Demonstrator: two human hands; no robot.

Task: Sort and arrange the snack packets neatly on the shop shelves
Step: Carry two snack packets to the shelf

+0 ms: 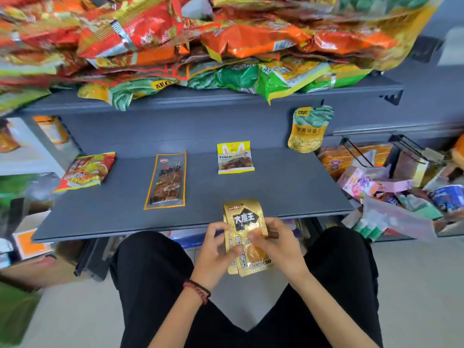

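Your black trousers (150,285) fill the bottom of the view. Just above your knees, both hands have the gold packets (247,222) between them, in front of the shelf's front edge and not on it. Your left hand (216,249), with the red bracelet (197,291), pinches their left side, and your right hand (278,247) curls over the lower right face. Each grip is closed on the packets. At least two overlap; I cannot tell if there are more.

They look light, thin and floppy, and the glossy film will likely slide, so take them by the side seams and square them up first.

On the shelf (288,187) four packets lie well apart: a red packet (86,172), a long packet (167,179), a yellow packet (235,158) and a green-and-yellow packet (310,128) leaning upright at the back. Bare shelf lies just beyond your hands, so nothing blocks you there. A loose heap (226,41) overhangs the upper shelf, so mind it if you reach up. Boxes (376,187) crowd the right.
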